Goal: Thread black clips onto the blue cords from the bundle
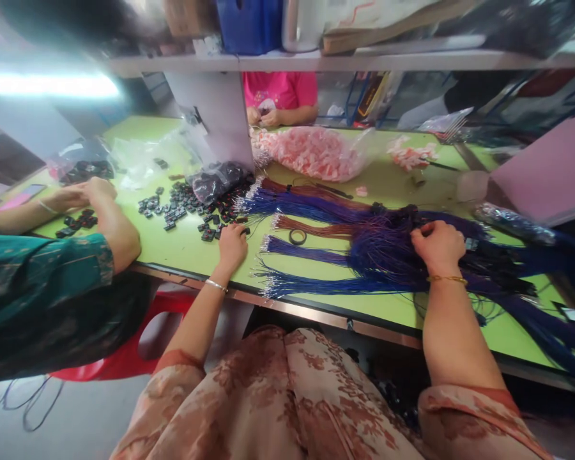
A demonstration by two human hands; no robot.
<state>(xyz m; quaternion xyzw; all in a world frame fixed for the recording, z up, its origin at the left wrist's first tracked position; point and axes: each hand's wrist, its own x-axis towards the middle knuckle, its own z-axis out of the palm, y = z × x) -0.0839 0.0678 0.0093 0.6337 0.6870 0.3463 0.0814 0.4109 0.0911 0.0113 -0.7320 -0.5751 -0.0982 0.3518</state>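
My left hand (232, 249) is closed at the near edge of a spread of small black plastic parts (177, 201). A small dark piece, apparently one of these parts, shows at its fingertips. To its right, wire bundles with bright metal ends lie side by side: blue wires (306, 284), brown wires (316, 228) and purple-blue wires (306, 250). My right hand (439, 248) rests over the dark middle of the bundles, thumb and fingers pinched together. What it grips is hidden among the dark wires. A black ring-shaped roll (298, 237) lies between two bundles.
A co-worker in a green sleeve (48, 268) handles small parts at the left. Across the table sits a person in a pink shirt (287, 96). A bag of pink pieces (316, 152) lies behind the wires. A shelf (316, 62) spans above; a red stool (124, 354) stands below left.
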